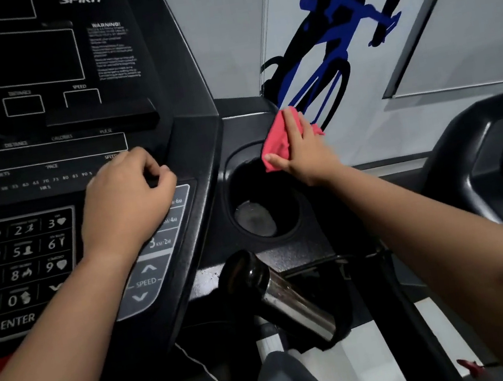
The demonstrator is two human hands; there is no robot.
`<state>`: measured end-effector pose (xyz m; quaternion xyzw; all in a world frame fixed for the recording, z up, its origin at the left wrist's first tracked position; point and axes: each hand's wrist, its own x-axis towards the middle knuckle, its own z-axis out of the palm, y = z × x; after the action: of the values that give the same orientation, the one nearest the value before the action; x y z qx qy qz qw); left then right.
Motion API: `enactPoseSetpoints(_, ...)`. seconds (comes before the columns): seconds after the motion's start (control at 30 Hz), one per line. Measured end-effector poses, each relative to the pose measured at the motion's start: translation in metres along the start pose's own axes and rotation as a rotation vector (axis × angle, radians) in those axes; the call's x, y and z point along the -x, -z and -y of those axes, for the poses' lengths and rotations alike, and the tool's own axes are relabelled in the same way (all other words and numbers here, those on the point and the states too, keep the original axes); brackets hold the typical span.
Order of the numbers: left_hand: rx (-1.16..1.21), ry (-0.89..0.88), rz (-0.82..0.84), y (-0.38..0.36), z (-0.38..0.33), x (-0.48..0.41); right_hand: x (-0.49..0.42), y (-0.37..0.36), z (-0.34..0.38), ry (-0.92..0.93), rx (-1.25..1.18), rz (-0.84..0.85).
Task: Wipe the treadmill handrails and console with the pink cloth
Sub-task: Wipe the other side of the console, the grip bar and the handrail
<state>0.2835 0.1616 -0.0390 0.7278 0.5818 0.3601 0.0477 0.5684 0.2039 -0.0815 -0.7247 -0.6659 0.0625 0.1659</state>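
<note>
Grey gym walls carry a mural of a cyclist in black and blue behind a black treadmill console marked SPIRIT, seen from the head camera of the person standing at it. On the console's right wing, the right hand presses the pink cloth flat against the upper rim of a round cup holder, fingers laid straight over the fabric and thumb tucked along its lower edge; the cloth bunches beneath the palm and pokes out on the far side of the hand. Well apart from it, the left hand rests on the console face with fingers loosely curled and holding nothing, its knuckles just below the row of percentage readings and its heel covering part of the speed keys. To the left sits a numbered keypad above the word ENTER. Below the cup holder, a handrail with a black end and a metal grip section angles down toward the lower right. Another dark machine stands at the right edge.
</note>
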Motion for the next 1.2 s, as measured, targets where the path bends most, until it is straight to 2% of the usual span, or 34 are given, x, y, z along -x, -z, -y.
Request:
enactPoseSetpoints(0.1,-0.03,-0.003,0.001,-0.002,0.003,-0.004,-0.018,0.0,0.013,0.135,0.124,-0.082)
enactPoseSetpoints(0.27,-0.049,-0.002,0.0,-0.004,0.003,-0.006,-0.029,-0.024,0.053,0.2,0.357,-0.286)
enactPoseSetpoints(0.47,-0.042,0.02,-0.003,-0.003,0.004,-0.006,-0.021,-0.043,0.057,0.34,0.458,-0.292)
enactPoseSetpoints(0.63,-0.038,0.033,0.006,-0.003,0.004,-0.005,-0.027,-0.026,0.035,0.556,0.48,-0.198)
enactPoseSetpoints(0.7,-0.023,0.035,0.005,-0.002,0.003,-0.004,-0.036,-0.012,0.027,0.585,0.509,-0.152)
enactPoseSetpoints(0.77,-0.015,0.037,0.004,-0.001,0.004,-0.003,-0.04,-0.003,0.025,0.516,0.475,-0.141)
enactPoseSetpoints(1.03,0.016,0.021,0.013,0.003,0.008,0.001,-0.008,-0.015,0.031,0.025,0.182,-0.14)
enactPoseSetpoints(1.2,0.02,0.037,0.004,0.004,0.006,0.0,0.026,-0.018,0.009,-0.069,0.174,0.018)
